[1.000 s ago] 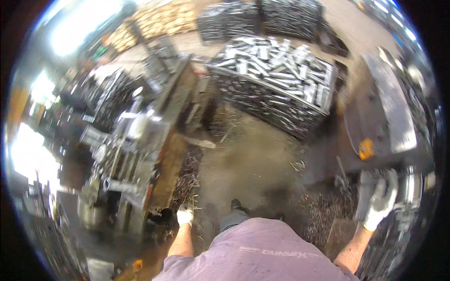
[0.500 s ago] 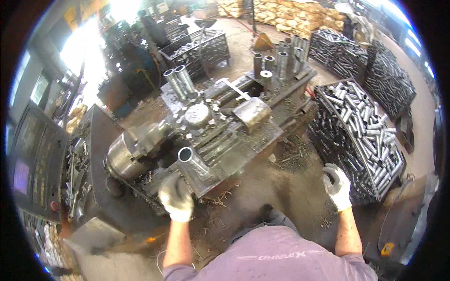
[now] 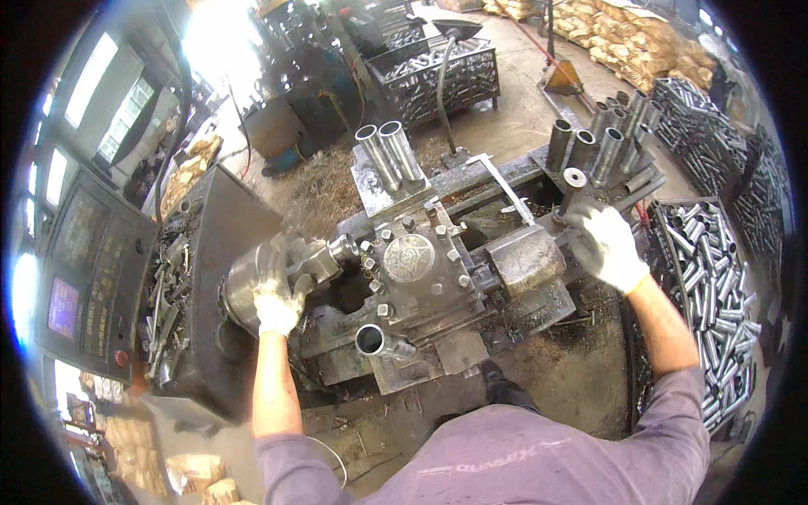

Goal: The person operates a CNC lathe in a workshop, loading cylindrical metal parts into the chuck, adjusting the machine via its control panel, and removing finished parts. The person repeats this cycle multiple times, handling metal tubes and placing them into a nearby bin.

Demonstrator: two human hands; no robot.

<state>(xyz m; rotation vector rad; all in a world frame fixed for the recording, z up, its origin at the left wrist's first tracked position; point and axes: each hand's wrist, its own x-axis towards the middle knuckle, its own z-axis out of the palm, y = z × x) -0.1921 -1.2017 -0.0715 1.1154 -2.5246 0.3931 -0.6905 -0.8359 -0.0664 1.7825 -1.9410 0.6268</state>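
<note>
Both my hands wear white gloves, and a metal lathe lies in front of me. My left hand (image 3: pixel 276 290) rests with fingers stretched out against the lathe chuck (image 3: pixel 244 286). Just right of the chuck's jaws is a short shiny metal ring (image 3: pixel 342 247). A square tool post (image 3: pixel 410 257) with several bolts stands mid-machine. Near it, a single metal tube (image 3: pixel 383 343) leans on the near side, and two tubes (image 3: pixel 389 156) stand on the far side. My right hand (image 3: pixel 604 246) is beyond the tailstock (image 3: pixel 528 259), by a round-capped post (image 3: pixel 575 178); motion blurs its fingers.
Several upright tubes (image 3: pixel 608 156) stand at the machine's right end, near a pale long bar with a crosspiece (image 3: pixel 507 189). A mesh bin of metal tubes (image 3: pixel 711 286) stands at right. At left are a control panel (image 3: pixel 80 286) and a chip-strewn trough (image 3: pixel 172 295).
My left hand has moved up and left onto the chuck. My right hand has gone from beside the tube bin to the tailstock end. The whole view has shifted.
</note>
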